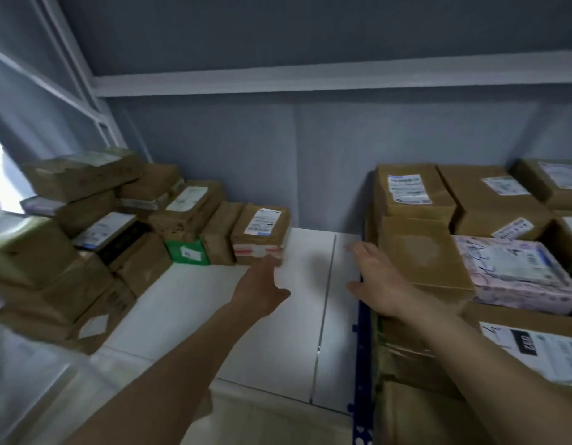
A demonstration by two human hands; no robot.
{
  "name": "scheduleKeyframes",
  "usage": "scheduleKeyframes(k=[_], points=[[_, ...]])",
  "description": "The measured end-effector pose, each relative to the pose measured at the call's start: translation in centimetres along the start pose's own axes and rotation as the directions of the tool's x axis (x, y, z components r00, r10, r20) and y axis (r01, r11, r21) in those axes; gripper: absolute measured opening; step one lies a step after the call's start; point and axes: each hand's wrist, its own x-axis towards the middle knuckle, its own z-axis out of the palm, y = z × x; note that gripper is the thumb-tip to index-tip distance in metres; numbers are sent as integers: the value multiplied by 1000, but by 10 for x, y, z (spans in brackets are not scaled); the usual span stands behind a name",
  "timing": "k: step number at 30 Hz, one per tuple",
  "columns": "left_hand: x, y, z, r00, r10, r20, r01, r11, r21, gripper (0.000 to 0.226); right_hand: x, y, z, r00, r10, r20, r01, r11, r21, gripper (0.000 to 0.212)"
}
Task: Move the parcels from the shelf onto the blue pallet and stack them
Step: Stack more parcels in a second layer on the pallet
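- the left hand (262, 292) reaches forward over the white shelf board (278, 332), fingers stretched out straight and gripping nothing; its fingertips look to be just at the lower front edge of the small brown cardboard parcel with a white label and red-and-white tape (260, 234), though blur makes real contact hard to judge.
- the right hand (379, 284) is spread flat with loose, straight fingers, holding nothing; it lies beside the left edge of the plain brown cardboard parcel with a round pale mark (423, 252).
- the taped parcel stands on the shelf board at the right end of a heap of brown cardboard parcels (95, 226), piled against the left side and back wall.
- a green box with a white sticker (187, 251) sits at the bottom of that heap, near the taped parcel, with another brown parcel standing between them.
- on the right, parcels are stacked tight: the marked parcel rests on others, and a pink-and-white patterned soft packet with a white label (519, 274) lies just beside it.
- a blue perforated upright post (361, 348) runs along the left side of the right stack.
- a grey panelled wall (310, 155) stands behind the shelf.
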Motion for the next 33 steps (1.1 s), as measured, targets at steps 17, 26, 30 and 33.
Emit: scheduleKeyframes(k=[17, 26, 30, 33], points=[[-38, -142, -81, 940, -320, -116, 319, 947, -25, 68, 76, -132, 85, 922, -235, 307, 255, 967, -24, 69], [-65, -209, -140, 892, -371, -256, 353, 929, -115, 52, 100, -237, 138, 859, -369, 354, 362, 928, 89, 71], [-79, -241, -173, 828, -424, -367, 406, 905, -130, 12, 111, -291, 155, 830, -449, 330, 425, 893, 147, 72], [-84, -265, -201, 734, -500, -461, 485, 860, -160, 18, 119, -329, 166, 822, -483, 300, 443, 875, 194, 74]])
